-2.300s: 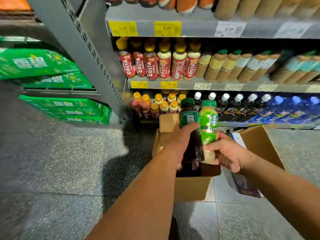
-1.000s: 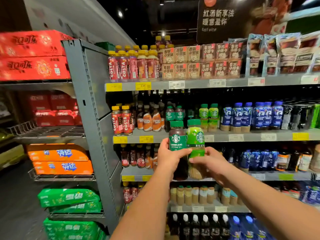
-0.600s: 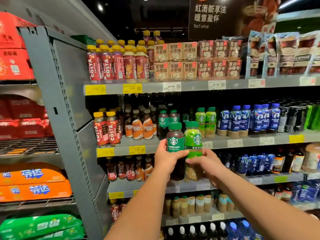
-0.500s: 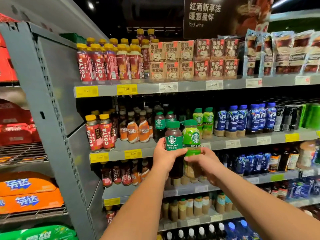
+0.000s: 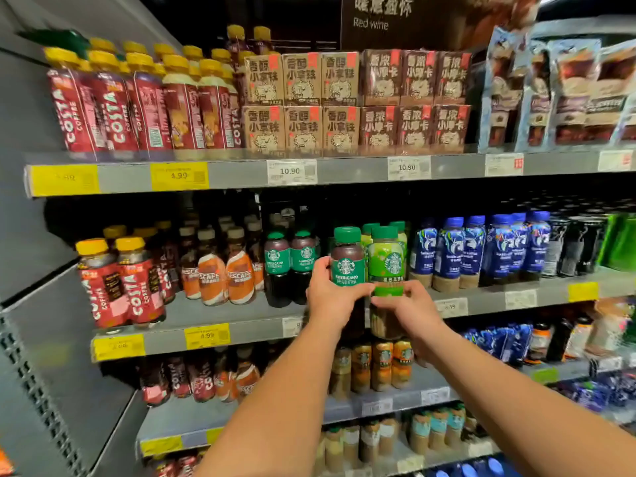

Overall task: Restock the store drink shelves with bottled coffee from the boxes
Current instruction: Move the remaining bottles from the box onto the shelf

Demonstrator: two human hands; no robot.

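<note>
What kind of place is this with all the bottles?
Most likely a supermarket drinks aisle: rows of Costa coffee bottles fill the metal shelves, price tags line the shelf edges, and a Red wine sign hangs above.

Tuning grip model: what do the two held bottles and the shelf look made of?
Americano bottle: likely clear plastic, dark drink showing through; glossy green sleeve label. Light-green bottle: seemingly the same, brown drink visible below its label. Shelf: grey, matte, probably painted metal.
</note>
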